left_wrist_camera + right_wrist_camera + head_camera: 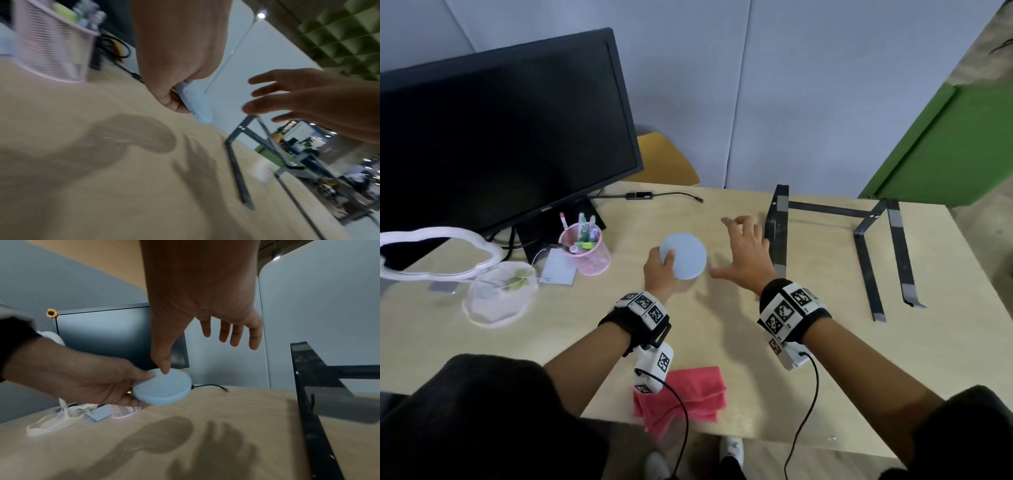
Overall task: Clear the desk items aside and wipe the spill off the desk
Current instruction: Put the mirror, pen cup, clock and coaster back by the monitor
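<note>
A light blue round disc (684,256) is held above the middle of the wooden desk (808,359). My left hand (659,270) grips its near left rim, thumb on top; the left wrist view shows the disc (195,104) edge-on between thumb and fingers. Beside it on the right, my right hand (743,255) hovers with fingers spread and holds nothing; the right wrist view shows its thumb just above the disc (163,387). A folded pink cloth (685,397) lies at the desk's near edge, partly under my left wrist. I cannot make out a spill.
A black monitor (500,137) stands at the back left. In front of it are a pink mesh pen cup (587,250), a white card (558,267), a clear tray (500,294) and a white cloud-shaped frame (438,253). A black laptop stand (866,246) occupies the right.
</note>
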`<state>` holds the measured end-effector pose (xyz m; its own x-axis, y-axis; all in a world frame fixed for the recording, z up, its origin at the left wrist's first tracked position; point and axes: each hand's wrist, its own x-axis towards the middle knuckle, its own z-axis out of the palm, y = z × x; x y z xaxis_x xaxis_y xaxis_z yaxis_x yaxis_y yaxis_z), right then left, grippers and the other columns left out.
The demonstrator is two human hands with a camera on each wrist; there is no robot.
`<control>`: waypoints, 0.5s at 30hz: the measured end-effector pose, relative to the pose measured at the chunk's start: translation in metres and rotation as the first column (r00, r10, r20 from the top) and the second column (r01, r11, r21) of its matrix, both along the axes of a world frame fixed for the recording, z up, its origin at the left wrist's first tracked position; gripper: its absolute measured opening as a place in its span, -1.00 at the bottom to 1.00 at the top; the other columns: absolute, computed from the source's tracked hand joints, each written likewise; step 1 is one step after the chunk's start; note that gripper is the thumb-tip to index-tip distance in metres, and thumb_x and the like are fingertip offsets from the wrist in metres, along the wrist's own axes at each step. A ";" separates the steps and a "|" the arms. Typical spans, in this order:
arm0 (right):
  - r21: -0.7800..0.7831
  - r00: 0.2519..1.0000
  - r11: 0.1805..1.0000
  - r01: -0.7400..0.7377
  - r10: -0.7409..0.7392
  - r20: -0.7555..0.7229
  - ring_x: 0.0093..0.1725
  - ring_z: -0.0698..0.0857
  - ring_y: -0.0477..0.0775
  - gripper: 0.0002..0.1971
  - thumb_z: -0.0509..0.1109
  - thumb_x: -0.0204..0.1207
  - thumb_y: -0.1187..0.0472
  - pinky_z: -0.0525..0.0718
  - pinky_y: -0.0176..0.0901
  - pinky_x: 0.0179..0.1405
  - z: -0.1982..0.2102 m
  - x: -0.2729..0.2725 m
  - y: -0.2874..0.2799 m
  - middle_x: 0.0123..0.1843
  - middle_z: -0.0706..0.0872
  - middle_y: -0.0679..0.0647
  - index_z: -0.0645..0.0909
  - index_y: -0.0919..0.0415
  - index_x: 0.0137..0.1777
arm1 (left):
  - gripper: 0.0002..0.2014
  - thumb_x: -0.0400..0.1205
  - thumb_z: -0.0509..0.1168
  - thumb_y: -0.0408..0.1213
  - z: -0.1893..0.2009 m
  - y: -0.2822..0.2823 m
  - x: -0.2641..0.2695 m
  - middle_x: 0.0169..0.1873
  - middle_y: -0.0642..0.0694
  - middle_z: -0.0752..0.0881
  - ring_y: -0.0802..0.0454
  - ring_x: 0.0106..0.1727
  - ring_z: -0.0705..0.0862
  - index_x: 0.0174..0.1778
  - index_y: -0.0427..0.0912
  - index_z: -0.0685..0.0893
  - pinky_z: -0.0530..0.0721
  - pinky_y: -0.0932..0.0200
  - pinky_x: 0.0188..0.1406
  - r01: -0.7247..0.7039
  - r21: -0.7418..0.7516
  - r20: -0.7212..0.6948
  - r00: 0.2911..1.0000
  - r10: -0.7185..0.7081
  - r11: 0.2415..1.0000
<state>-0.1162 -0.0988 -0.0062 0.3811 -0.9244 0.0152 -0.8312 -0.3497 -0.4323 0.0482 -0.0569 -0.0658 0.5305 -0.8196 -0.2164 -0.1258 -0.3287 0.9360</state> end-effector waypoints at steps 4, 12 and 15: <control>0.006 0.999 1.000 -0.008 0.008 -0.038 0.35 0.32 0.22 -0.05 0.60 0.15 -0.04 0.42 0.10 0.23 -0.010 0.000 0.011 0.40 0.30 0.15 0.24 0.13 0.53 | -0.62 0.73 0.13 -0.29 -0.024 0.031 0.046 0.32 -0.46 0.55 -0.35 0.32 0.54 0.41 -0.44 0.42 0.50 -0.04 0.19 -0.145 0.175 0.123 0.985 0.125 0.974; 0.028 0.996 1.000 0.001 0.001 -0.086 0.34 0.34 0.23 -0.10 0.57 0.19 -0.06 0.41 0.14 0.29 -0.027 -0.008 0.024 0.40 0.31 0.16 0.25 0.12 0.52 | -0.56 0.72 0.15 -0.27 -0.054 0.070 0.106 0.34 -0.56 0.50 -0.47 0.38 0.47 0.41 -0.54 0.36 0.42 -0.17 0.29 -0.332 0.388 0.271 0.933 0.238 0.860; 0.034 0.995 0.999 0.001 0.002 -0.096 0.34 0.35 0.22 -0.11 0.55 0.20 -0.06 0.40 0.11 0.31 -0.031 -0.010 0.027 0.41 0.30 0.14 0.25 0.12 0.52 | -0.46 0.62 0.34 -0.24 -0.063 0.073 0.120 0.32 -0.53 0.53 -0.44 0.35 0.50 0.38 -0.53 0.39 0.46 -0.20 0.30 -0.334 0.400 0.299 0.928 0.223 0.853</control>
<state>-0.1258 -0.0715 -0.0371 0.3798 -0.9235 -0.0533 -0.8692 -0.3365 -0.3622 0.1682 0.0164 -0.1284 0.8019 -0.4790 -0.3570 -0.1623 -0.7498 0.6415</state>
